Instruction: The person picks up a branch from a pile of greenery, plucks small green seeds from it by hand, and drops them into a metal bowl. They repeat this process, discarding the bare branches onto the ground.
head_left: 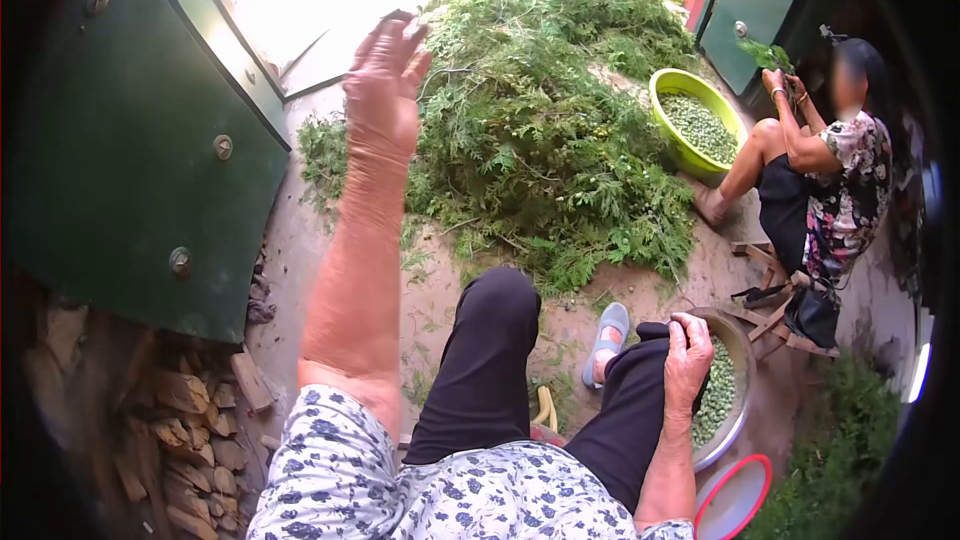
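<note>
My left hand (388, 80) is raised at the end of an outstretched arm, its fingers apart and nothing in them, left of a large heap of green branches (530, 140). My right hand (688, 365) rests by my right knee, over the dark trouser cloth, with its fingers bent downward; whether it holds anything cannot be made out. Right beside it stands a metal basin (742, 340) holding small green pieces, partly hidden by my hand and leg.
A co-worker (850, 165) sits at the right on a low wooden stool, holding a green sprig near a yellow-green basin (725, 105). Green doors (140, 140) stand at the left above stacked firewood (185, 440). A red-rimmed bowl (735, 495) lies at the lower right.
</note>
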Available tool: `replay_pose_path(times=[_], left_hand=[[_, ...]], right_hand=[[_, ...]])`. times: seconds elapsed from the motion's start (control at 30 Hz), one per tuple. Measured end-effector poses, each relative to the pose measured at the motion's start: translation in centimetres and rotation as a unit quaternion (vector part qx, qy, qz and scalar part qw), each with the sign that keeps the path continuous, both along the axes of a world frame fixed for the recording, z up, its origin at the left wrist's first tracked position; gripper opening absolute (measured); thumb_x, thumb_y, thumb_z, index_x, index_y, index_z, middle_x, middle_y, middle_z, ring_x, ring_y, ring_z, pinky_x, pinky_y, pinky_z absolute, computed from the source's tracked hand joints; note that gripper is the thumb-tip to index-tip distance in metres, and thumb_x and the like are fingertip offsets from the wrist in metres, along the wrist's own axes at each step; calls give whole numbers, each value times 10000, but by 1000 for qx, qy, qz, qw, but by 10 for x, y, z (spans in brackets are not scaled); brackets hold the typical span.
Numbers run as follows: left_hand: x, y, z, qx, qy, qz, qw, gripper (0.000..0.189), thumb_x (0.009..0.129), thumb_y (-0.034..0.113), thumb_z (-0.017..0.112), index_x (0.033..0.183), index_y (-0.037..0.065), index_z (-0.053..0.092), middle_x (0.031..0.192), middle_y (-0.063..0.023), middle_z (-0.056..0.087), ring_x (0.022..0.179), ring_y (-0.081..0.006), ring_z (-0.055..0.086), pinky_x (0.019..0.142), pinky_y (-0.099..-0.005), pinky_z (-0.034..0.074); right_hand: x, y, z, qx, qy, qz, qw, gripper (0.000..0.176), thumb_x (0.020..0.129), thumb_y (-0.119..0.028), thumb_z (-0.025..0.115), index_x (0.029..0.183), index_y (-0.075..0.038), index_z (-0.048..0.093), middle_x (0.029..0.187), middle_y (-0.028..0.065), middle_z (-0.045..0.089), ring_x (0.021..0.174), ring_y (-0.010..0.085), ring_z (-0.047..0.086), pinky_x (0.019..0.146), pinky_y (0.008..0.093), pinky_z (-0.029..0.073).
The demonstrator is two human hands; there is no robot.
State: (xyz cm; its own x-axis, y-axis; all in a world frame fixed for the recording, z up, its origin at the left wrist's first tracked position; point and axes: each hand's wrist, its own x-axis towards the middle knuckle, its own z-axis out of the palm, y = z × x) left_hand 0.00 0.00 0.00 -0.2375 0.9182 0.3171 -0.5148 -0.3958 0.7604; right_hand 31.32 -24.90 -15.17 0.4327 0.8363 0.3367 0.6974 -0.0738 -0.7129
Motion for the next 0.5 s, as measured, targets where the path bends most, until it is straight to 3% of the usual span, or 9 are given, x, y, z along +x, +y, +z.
replay_pose_path(times=[0.03, 0.07, 0.1, 0.13, 0.23, 0.27, 0.37, 0.4, 0.5], left_hand=[[14, -5, -8, 25, 32, -11, 999, 251, 895, 220, 566, 1042, 18, 592, 977, -103, 653, 851, -239, 643, 766, -369, 535], [27, -11, -24, -25, 31, -61, 997, 243, 894, 195, 561, 1040, 1, 583, 955, -117, 647, 857, -238, 638, 773, -365, 530], [46, -17, -40, -82, 51, -114, 989, 235, 894, 170, 557, 1038, -15, 574, 934, -130, 642, 863, -236, 634, 780, -361, 525], [63, -21, -63, -142, 48, -134, 980, 209, 891, 164, 559, 1008, -8, 576, 902, -124, 646, 776, -219, 636, 732, -353, 531], [90, -22, -131, -256, -13, -215, 942, 187, 896, 168, 549, 979, 3, 579, 929, -131, 646, 749, -217, 627, 720, -347, 528], [92, -22, -146, -257, -29, -242, 935, 185, 899, 174, 543, 973, 9, 581, 933, -129, 647, 751, -215, 623, 721, -353, 526], [91, -17, -156, -284, 2, -206, 936, 172, 875, 152, 582, 992, 27, 588, 929, -109, 648, 802, -206, 618, 777, -373, 508], [90, -11, -159, -298, -9, -182, 937, 122, 885, 142, 565, 910, 30, 604, 830, -106, 671, 671, -175, 650, 653, -324, 547], [81, 18, -172, -381, -66, -120, 914, 119, 896, 136, 545, 914, 29, 593, 803, -88, 662, 645, -166, 629, 676, -362, 537]], right_hand=[[-7, 2, 5, 17, 12, 9, 1000, 126, 786, 18, 568, 898, 12, 626, 854, 132, 626, 792, 251, 611, 737, 319, 480], [-14, 3, 8, 27, 23, 13, 999, 126, 782, 20, 565, 895, 23, 622, 824, 133, 625, 775, 252, 613, 734, 317, 479], [-19, 10, -10, 19, 127, 20, 991, 125, 787, 6, 566, 898, 27, 619, 816, 137, 625, 767, 248, 614, 717, 316, 477], [-18, 19, -15, 17, 145, 27, 989, 126, 797, -11, 563, 906, 23, 617, 831, 143, 629, 767, 248, 614, 711, 314, 474], [-21, 44, -21, -20, 142, 30, 989, 161, 814, -77, 566, 936, 11, 626, 863, 141, 640, 808, 248, 617, 719, 315, 469], [-12, 40, -49, -6, 155, 27, 988, 157, 809, -75, 571, 929, 9, 627, 847, 136, 637, 765, 230, 616, 690, 305, 468], [-16, 74, -76, -46, 286, 7, 957, 153, 846, -57, 551, 953, 21, 628, 822, 45, 623, 698, 104, 585, 624, 226, 475], [-18, 81, -92, -63, 350, -19, 934, 152, 848, -53, 549, 960, 17, 625, 817, 41, 621, 689, 101, 583, 608, 223, 475], [-22, 101, -160, -129, 457, -95, 875, 143, 846, -44, 549, 959, 8, 621, 831, 44, 612, 636, 104, 584, 524, 214, 480]])
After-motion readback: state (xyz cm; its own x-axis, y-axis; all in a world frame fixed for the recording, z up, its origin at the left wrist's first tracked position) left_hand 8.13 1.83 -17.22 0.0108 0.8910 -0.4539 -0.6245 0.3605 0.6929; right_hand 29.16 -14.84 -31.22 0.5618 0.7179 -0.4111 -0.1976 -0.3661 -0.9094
